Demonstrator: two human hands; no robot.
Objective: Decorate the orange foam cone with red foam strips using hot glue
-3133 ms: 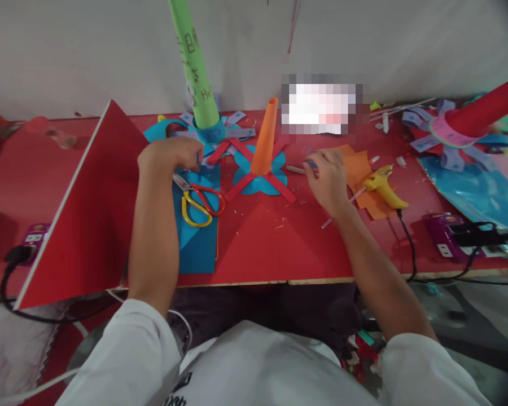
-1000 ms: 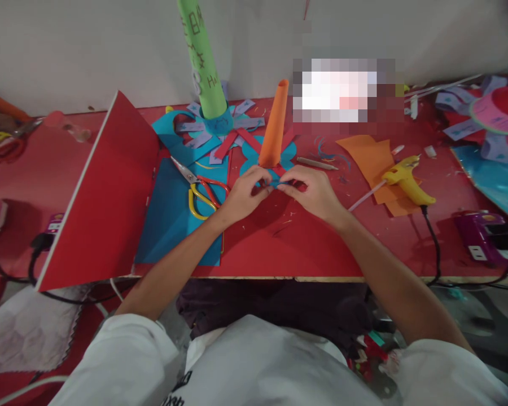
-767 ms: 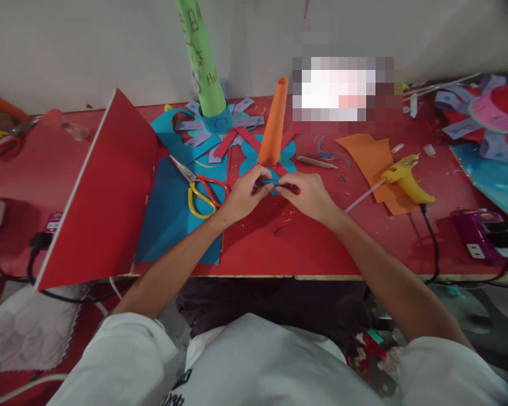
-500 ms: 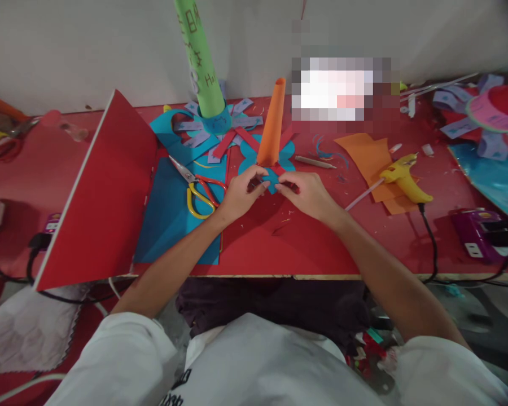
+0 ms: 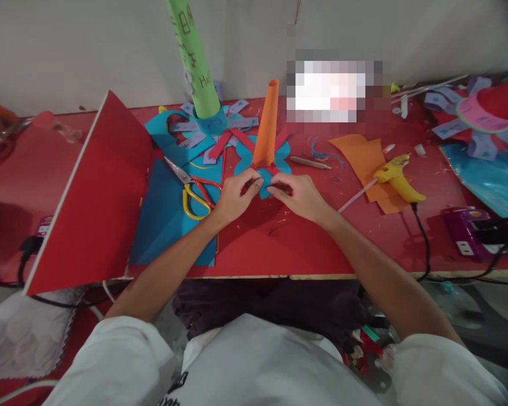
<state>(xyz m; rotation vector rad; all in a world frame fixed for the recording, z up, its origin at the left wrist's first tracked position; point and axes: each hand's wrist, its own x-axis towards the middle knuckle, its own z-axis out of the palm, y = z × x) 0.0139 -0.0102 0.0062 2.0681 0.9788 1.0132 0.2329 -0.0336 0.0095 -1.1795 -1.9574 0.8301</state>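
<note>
The small blue paper piece [image 5: 265,185] should be light, bendable and easily creased, best held by opposite edges. Left hand [image 5: 237,194] and right hand [image 5: 301,194] have nearly closed grips at its sides, before the tapering orange paper cone [image 5: 266,124]. Fingers partly hide its flat, plain outline.

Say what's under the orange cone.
A blue base shows around the foot of the cone, red strips reaching outward. Whether they meet beneath is covered; the left hand and right hand hide part of the near side.
</note>
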